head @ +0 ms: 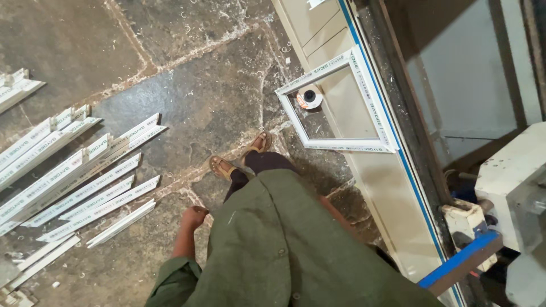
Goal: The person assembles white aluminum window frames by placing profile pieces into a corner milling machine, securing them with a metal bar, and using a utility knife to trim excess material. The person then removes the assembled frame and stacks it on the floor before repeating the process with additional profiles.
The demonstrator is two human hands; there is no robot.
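Head view: white frame strips (85,182) lie cut on the stone floor (216,96) near the left hand (193,218), fingers curled, empty; right hand hidden. Sandalled feet could slip on shavings beside the small window frame (341,108).

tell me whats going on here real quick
A person in a green shirt stands on a stone floor, looking down. The left hand hangs at their side, closed and holding nothing; the right hand is out of view. White profile strips with mitred ends lie on the floor to the left. A small white frame rests on a long panel, with a tape roll inside it.
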